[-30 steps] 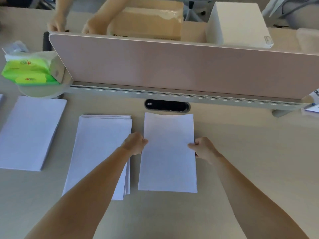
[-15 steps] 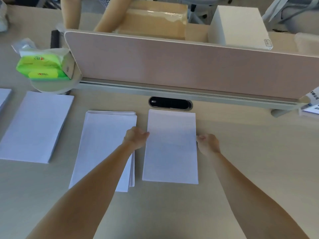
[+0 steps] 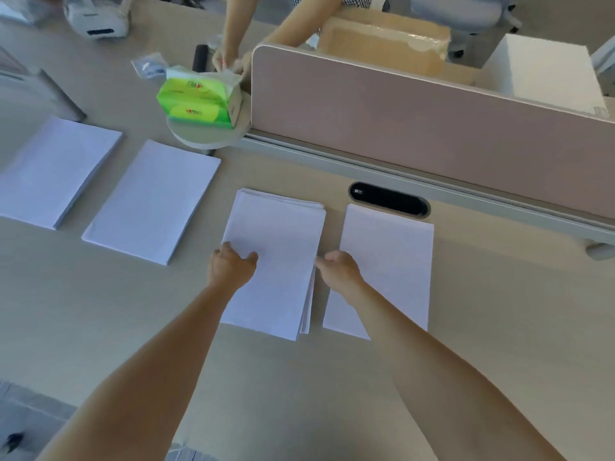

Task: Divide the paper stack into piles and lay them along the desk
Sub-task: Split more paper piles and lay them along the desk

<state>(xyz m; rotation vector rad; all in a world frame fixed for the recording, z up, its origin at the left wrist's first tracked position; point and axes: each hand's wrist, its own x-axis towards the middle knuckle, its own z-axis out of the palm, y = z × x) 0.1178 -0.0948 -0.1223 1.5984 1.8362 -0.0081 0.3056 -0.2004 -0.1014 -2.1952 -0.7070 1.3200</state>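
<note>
Several piles of white paper lie in a row on the beige desk (image 3: 499,311). The ragged remaining stack (image 3: 283,241) sits in the middle, its sheets fanned at the right edge. My left hand (image 3: 231,266) grips its left edge and my right hand (image 3: 339,271) pinches its right edge. Just right of it lies a neat pile (image 3: 389,261), which my right forearm partly covers. Two more piles lie to the left, one nearer (image 3: 153,201) and one at the far left (image 3: 53,171).
A pink divider panel (image 3: 416,121) runs along the back, with a black cable slot (image 3: 387,198) below it. A green tissue pack (image 3: 198,98) stands on a round pad. Another person's hands (image 3: 229,61) work behind it. A cardboard box (image 3: 382,41) and white box (image 3: 542,71) lie beyond.
Both hands left the right-hand pile and shifted left onto the ragged stack. The view swung left, showing another pile at the far left.
</note>
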